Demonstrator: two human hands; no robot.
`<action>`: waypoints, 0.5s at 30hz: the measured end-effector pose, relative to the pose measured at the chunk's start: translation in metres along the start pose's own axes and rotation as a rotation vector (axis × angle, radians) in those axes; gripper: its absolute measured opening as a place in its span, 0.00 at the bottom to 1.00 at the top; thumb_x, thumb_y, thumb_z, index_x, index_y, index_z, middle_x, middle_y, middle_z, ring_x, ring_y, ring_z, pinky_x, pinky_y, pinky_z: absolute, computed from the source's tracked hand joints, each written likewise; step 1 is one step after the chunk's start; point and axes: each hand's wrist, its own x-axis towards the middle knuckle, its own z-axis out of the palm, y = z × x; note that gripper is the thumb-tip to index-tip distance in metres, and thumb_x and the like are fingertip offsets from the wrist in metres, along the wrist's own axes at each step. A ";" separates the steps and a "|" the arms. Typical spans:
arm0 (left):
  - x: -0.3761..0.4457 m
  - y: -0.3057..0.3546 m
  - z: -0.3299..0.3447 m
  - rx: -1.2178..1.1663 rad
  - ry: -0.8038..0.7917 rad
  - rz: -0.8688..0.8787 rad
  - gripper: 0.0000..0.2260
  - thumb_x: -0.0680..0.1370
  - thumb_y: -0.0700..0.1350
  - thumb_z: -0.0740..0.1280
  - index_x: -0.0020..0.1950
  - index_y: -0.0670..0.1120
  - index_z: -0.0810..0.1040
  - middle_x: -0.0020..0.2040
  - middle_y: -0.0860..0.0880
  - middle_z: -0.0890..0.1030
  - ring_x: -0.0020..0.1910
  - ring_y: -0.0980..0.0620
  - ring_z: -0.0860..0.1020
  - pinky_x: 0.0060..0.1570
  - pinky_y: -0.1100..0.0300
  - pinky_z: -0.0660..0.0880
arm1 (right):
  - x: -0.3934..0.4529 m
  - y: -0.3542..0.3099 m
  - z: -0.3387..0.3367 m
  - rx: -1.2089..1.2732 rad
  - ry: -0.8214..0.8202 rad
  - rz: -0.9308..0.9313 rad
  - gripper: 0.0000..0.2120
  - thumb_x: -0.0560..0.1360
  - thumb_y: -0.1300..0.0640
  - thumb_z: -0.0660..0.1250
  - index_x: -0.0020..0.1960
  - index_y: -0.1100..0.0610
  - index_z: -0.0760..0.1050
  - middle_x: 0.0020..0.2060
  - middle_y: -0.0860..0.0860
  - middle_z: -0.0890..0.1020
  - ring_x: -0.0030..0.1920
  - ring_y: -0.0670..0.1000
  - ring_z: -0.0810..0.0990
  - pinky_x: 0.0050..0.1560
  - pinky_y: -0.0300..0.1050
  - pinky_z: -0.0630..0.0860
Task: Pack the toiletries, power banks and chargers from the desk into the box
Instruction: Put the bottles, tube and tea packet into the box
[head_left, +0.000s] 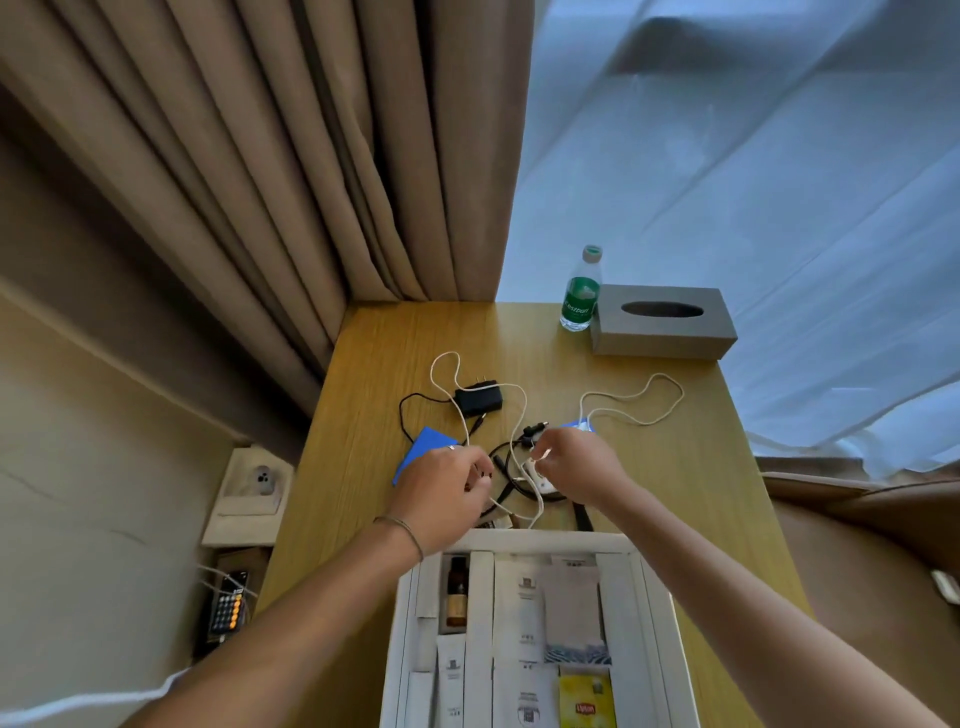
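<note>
the white cable (519, 415) is the thing in hand: it lies in loose loops on the worktop (649, 493), tangled over a black cable (511, 475) just beyond the box (550, 543). the left hand (441, 491) has its fingers curled down onto the cables near the box's far rim, and the right hand (576, 462) pinches the white cable near a small white plug piece (540, 480); both grips look pinched on cable, though exactly which strand the left one holds is hard to tell. a second white cable (639, 397) loops off to the right toward a blue power bank (579, 425), mostly hidden behind the right hand. a black charger (478, 399) with its thin lead sits farther back, and another blue power bank (421, 452) lies beside the left hand.

the step appears to be sorting and gathering the chargers' cables, with the toiletries seemingly already packed: the box holds a brown bottle (457, 592), white sachets and a yellow tea bag (587, 701). the next move likely calls for pulling the white cable free of the black one, coiling it, then lowering it into the box.

a water bottle (581, 293) and grey tissue box (662, 322) stand at the far edge.
</note>
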 end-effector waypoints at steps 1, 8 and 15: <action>0.005 -0.002 0.000 0.007 -0.019 -0.010 0.08 0.80 0.48 0.64 0.56 0.51 0.81 0.49 0.54 0.83 0.49 0.55 0.80 0.51 0.53 0.80 | 0.010 0.003 0.004 -0.091 -0.029 0.001 0.12 0.76 0.58 0.63 0.57 0.53 0.81 0.51 0.51 0.85 0.47 0.52 0.82 0.43 0.45 0.78; 0.024 -0.017 0.008 -0.016 -0.162 -0.112 0.08 0.80 0.49 0.64 0.56 0.54 0.81 0.48 0.56 0.83 0.48 0.56 0.80 0.52 0.52 0.81 | 0.052 0.021 0.035 -0.507 -0.148 -0.149 0.20 0.73 0.61 0.67 0.64 0.56 0.73 0.60 0.56 0.76 0.52 0.59 0.81 0.41 0.50 0.76; 0.035 -0.028 0.016 -0.004 -0.209 -0.147 0.08 0.81 0.50 0.64 0.58 0.54 0.80 0.50 0.55 0.83 0.50 0.56 0.80 0.52 0.53 0.81 | 0.065 0.025 0.044 -0.797 -0.176 -0.264 0.20 0.74 0.56 0.70 0.65 0.55 0.73 0.54 0.56 0.80 0.49 0.57 0.81 0.38 0.48 0.71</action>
